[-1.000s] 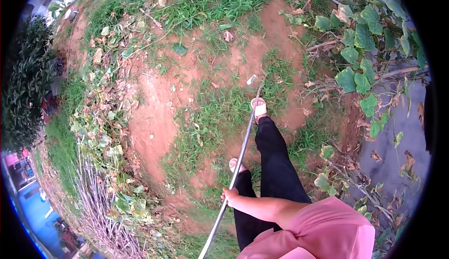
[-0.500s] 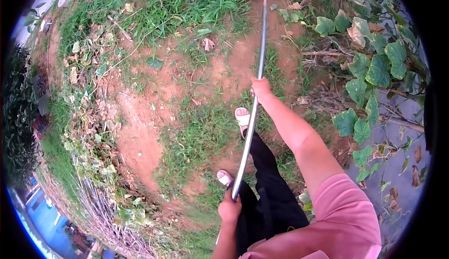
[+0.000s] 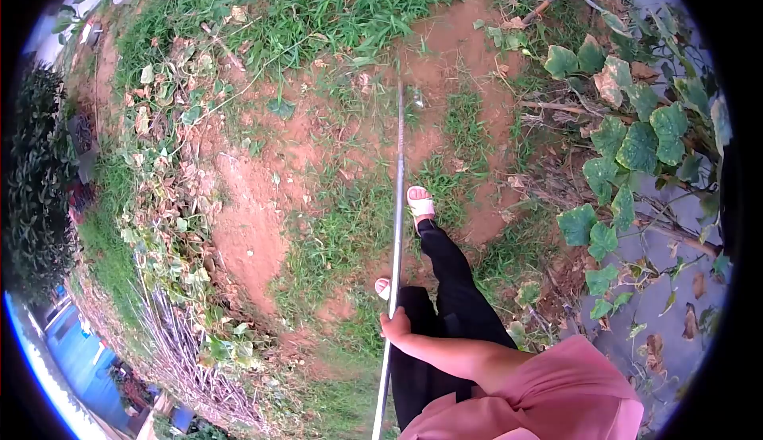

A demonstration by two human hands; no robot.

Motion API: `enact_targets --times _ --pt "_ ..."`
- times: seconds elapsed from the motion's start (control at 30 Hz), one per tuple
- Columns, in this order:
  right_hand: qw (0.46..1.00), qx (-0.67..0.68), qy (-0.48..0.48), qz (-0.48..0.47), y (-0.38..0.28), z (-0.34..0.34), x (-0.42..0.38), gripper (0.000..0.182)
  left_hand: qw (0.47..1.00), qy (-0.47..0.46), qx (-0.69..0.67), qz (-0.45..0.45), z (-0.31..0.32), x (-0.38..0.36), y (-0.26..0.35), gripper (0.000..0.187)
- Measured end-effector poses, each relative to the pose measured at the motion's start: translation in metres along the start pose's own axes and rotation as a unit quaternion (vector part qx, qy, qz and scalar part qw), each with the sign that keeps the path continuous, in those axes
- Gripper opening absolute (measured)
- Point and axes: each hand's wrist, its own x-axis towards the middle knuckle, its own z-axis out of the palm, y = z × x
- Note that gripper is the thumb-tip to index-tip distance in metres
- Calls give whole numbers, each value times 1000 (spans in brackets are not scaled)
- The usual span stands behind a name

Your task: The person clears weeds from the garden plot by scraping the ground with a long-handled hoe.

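Observation:
My right hand (image 3: 395, 325) is closed round the metal handle of a long hoe (image 3: 399, 209), in front of my dark trousers. The handle runs from the bottom edge up past my sandals. Its far end reaches the soil and grass ahead, where the head is blurred and only a small pale patch shows. My left hand is out of view, as is the near end of the handle.
Bare reddish soil (image 3: 246, 233) and patches of grass (image 3: 342, 11) surround my feet in pale sandals (image 3: 420, 201). Leafy vines (image 3: 636, 146) with sticks border a grey paved surface (image 3: 668, 281) at right. Dry stalks (image 3: 187, 352) lie at left.
The hoe has been drawn back toward me, its head moving nearer my feet and slightly left. My right hand has come down close to my legs; my left hand has left the view.

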Motion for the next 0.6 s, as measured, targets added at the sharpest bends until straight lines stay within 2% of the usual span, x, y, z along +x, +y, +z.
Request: enact_targets --times 0.07,0.1,0.13,0.17,0.23,0.3,0.33,0.4,0.43,0.5,0.53,0.57,0.6 --pt "997 39 28 -59 -9 -7 40 37 999 7 9 35 3 33 16 41" --pt "998 28 28 -56 -36 -20 59 37 998 -1 13 57 2 55 31 41" --pt "994 27 73 -82 -58 -26 91 35 990 110 -2 91 -4 72 65 42" --pt "987 23 119 -107 -80 -31 123 34 986 137 -10 91 -9 97 96 38" --pt "974 -2 156 -163 -127 -47 176 34 974 168 -73 133 -64 87 186 33" --pt "950 -62 210 -225 -131 -41 210 32 967 176 -103 155 -73 98 200 30" --pt "937 -93 234 -243 -105 -26 214 31 967 155 -137 149 -55 115 178 32" --pt "936 -131 252 -207 -37 22 154 32 972 125 -142 142 2 122 92 32" --pt "938 -148 249 -190 2 43 134 32 973 114 -142 142 31 128 46 32" --pt "952 -167 214 -143 74 79 85 31 991 76 -90 68 85 129 -44 34" --pt "956 -176 197 -125 103 91 60 30 990 62 -107 63 103 120 -82 34" --pt "960 -181 185 -104 126 101 38 30 988 55 -126 68 108 125 -113 35" --pt "966 -180 169 -77 146 108 15 31 987 59 -130 74 108 127 -115 35"
